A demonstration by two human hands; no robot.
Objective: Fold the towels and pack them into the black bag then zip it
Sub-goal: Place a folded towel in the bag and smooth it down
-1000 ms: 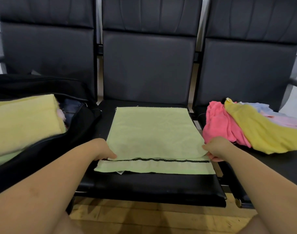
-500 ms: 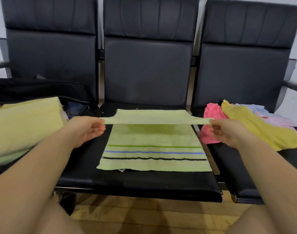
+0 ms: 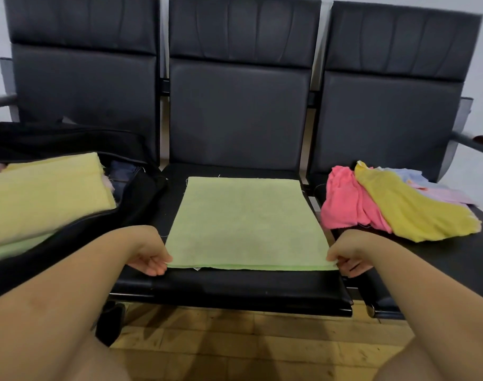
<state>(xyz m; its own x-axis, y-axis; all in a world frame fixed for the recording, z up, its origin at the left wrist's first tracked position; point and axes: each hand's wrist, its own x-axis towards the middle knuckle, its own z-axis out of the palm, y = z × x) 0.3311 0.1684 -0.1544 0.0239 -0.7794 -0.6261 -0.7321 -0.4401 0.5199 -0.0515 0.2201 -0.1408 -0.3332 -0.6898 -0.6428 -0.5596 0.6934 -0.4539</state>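
On the left seat I see the black bag [image 3: 135,204] lying open, a folded pale yellow towel [image 3: 45,196] resting in it; my left hand [image 3: 148,255] pinches the near left corner of the green towel [image 3: 245,224], which lies folded flat on the middle seat [image 3: 234,290]; my right hand [image 3: 347,255] pinches its near right corner; far right, a pink towel [image 3: 344,202] and a yellow towel [image 3: 410,210] lie heaped.
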